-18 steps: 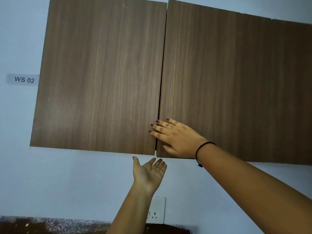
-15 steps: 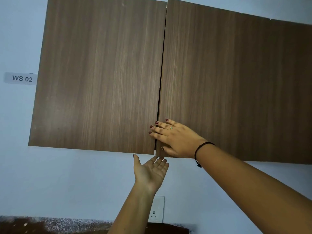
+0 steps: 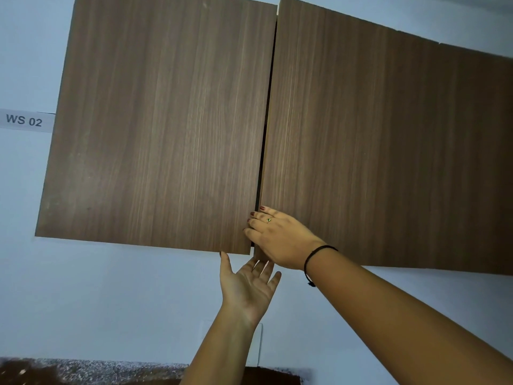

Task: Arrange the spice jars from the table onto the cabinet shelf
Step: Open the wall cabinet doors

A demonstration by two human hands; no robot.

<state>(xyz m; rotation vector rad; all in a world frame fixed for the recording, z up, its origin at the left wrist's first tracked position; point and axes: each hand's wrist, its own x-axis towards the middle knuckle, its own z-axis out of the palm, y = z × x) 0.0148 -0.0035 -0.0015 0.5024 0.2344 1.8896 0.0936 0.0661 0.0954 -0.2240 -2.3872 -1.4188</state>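
- The cabinet [image 3: 388, 162] hung on the wall [image 3: 111, 295]. Its left door [image 3: 155, 134] and right door [image 3: 402, 112] stood nearly closed, with a narrow dark gap between them.
- The right hand [image 3: 280, 237] lay on the right door's lower inner corner. Its fingers [image 3: 256, 218] were bent, with the tips at the seam; whether they hooked an edge could not be told.
- The left hand [image 3: 247, 284] was held palm up just below that corner. Its fingers were straight, spread and holding nothing, with the thumb tip at the left door's lower edge.
- A label [image 3: 25, 120] reading "WS 02" was fixed left of the cabinet.
- The table [image 3: 83, 369] showed at the bottom.
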